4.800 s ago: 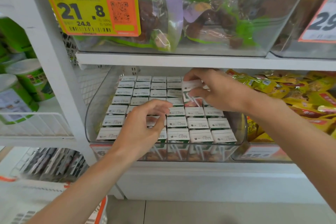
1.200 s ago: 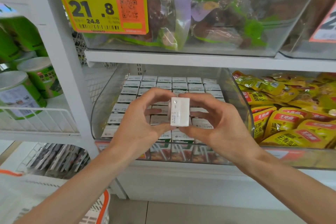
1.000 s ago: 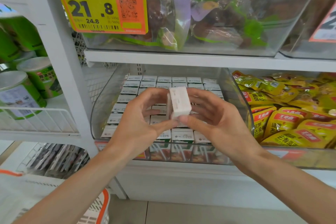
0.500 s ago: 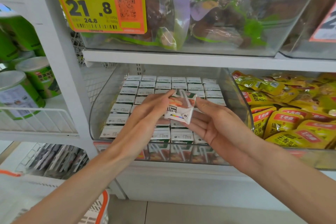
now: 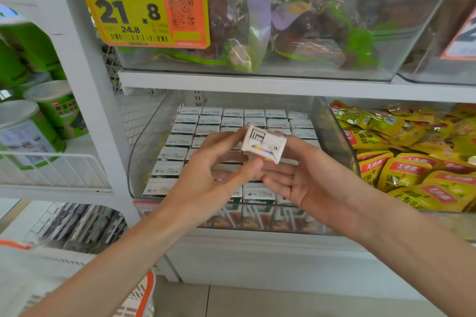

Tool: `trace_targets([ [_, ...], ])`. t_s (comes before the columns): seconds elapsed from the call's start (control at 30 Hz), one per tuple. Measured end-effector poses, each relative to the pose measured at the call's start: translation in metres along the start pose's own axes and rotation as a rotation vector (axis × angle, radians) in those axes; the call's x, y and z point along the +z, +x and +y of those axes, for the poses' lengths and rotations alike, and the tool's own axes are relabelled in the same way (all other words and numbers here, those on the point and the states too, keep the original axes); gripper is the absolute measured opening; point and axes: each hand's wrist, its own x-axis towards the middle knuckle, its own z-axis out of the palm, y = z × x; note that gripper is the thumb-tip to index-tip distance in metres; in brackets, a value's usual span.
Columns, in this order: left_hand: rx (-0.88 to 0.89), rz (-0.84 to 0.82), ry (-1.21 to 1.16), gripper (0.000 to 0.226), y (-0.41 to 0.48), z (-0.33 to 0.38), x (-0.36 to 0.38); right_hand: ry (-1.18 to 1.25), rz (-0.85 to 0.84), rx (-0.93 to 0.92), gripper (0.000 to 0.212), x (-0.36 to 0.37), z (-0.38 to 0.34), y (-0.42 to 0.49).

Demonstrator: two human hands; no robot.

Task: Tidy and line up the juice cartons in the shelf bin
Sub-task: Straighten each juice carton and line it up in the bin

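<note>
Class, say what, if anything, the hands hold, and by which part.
A juice carton, above the shelf bin. The left hand pinches its left end between thumb and forefinger; the right hand touches its right end with straight fingers.

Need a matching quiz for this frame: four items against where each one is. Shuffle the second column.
Items
1. loose juice carton
2. yellow snack pouches
3. yellow price tag
4. green canisters

Places
A. on the wire shelf at far left
B. in front of the upper bin
C. between the left hand and right hand, above the carton bin
D. right of the carton bin

Pairs: 1-C, 2-D, 3-B, 4-A
</note>
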Motion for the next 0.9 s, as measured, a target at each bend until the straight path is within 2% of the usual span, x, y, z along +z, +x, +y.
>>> trace_targets([
  [0.1,-0.002,-0.050,0.041,0.080,-0.002,0.000,-0.001,-0.158,-0.012,-0.155,0.043,-0.006,-0.002,0.001],
  [0.23,0.012,0.021,0.075,0.069,0.001,0.001,0.001,-0.535,0.055,-0.379,0.055,-0.010,-0.001,-0.001],
  [0.4,0.013,0.149,0.088,0.056,0.003,-0.003,-0.001,-0.717,-0.009,-0.570,0.043,-0.010,0.001,0.002],
  [0.53,0.018,0.197,0.043,0.044,0.005,-0.005,0.001,-0.853,-0.045,-0.635,0.046,-0.012,-0.004,0.003],
  [0.63,0.014,0.177,0.035,0.046,0.006,-0.005,0.003,-1.006,-0.028,-0.714,0.043,-0.014,-0.009,0.006],
  [0.77,-0.014,0.093,0.250,0.065,0.004,-0.009,0.007,-1.078,0.126,-0.754,0.040,-0.027,-0.028,0.014],
  [0.9,0.003,0.048,0.499,0.061,0.002,-0.012,0.008,-1.292,0.256,-0.784,0.026,-0.033,-0.047,0.024],
])
